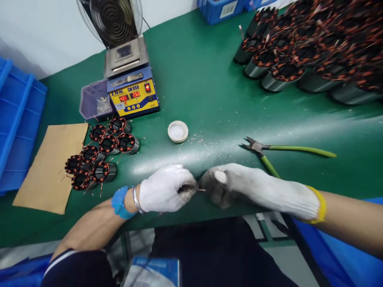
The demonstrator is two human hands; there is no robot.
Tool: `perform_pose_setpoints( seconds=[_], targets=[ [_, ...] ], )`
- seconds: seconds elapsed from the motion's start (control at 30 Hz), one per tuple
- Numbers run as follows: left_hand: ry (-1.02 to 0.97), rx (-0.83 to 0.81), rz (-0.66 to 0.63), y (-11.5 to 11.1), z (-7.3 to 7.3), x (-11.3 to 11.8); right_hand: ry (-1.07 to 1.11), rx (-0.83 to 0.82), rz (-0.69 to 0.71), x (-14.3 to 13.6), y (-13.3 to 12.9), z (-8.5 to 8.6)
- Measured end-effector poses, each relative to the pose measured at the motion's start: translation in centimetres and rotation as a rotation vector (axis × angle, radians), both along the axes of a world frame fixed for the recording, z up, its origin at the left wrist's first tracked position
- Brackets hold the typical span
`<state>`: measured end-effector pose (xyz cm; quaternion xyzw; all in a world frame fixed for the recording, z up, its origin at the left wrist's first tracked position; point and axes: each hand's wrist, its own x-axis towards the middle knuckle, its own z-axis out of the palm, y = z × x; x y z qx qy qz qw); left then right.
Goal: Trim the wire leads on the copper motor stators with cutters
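Now, nearer me than the white dish [177,132], my left hand [169,189] curls closed around copper wire [202,190], its tip pointing toward my right hand [220,185], just beside it, curled, grip unclear.

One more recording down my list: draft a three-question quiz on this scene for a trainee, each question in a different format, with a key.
1. True or false: the handles of the cutters are pressed together.

2. What colour is the cuff edge of the glove on the right hand?
A) blue
B) yellow
C) red

3. Fill the blank: a ____-coloured wire end sticks out by the left hand.

Key:
1. False; they splay apart.
2. B
3. copper
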<state>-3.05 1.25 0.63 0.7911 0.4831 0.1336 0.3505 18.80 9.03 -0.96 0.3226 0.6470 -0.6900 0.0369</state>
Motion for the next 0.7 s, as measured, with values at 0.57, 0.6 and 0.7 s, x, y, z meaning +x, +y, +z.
perform_pose_setpoints(
  seconds=[0.57,0.6,0.7],
  targets=[
    [0.408,0.04,0.185,-1.9,2.3,0.3,-0.043,0.681,0.038,-0.4,-1.7,-0.4],
    [0.338,-0.047,0.168,-1.5,2.3,0.0,0.001,0.788,0.077,-0.2,-1.6,-0.2],
    [-0.054,-0.522,-0.011,0.1,2.0,-1.2,0.217,1.144,0.259,0.5,-1.6,1.3]
  ],
)
